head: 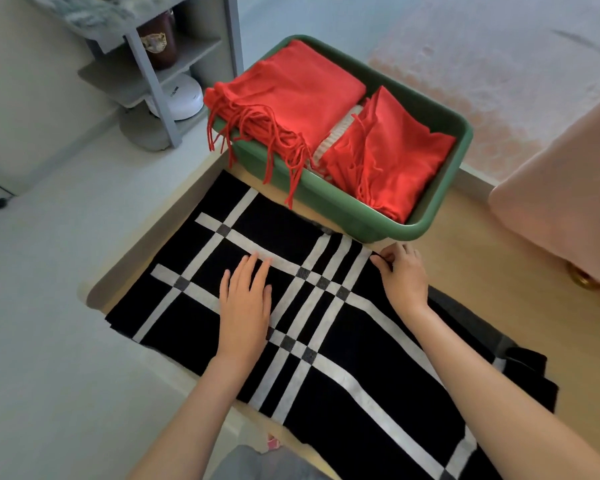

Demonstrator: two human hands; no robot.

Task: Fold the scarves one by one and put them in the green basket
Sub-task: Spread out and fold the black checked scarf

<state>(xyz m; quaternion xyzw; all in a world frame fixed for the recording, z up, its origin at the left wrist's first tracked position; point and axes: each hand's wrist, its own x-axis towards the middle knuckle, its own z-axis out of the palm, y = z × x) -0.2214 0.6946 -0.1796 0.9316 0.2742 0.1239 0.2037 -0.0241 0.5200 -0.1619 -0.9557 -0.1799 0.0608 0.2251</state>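
Folding the black-and-white scarf (326, 368) is the step in hand. It lies spread on the tabletop (499, 271) in front of the green basket (361, 221), its far edge reaching up to the basket's near wall. The left grip (245, 306) rests flat on the cloth, fingers spread. The right grip (400, 275) pinches the scarf's edge just beside the basket's near corner. Red scarves (291, 95) already lie folded inside the basket. Next, I judge, the pinched edge must be drawn away from the basket and over the flat left grip, edges kept aligned.
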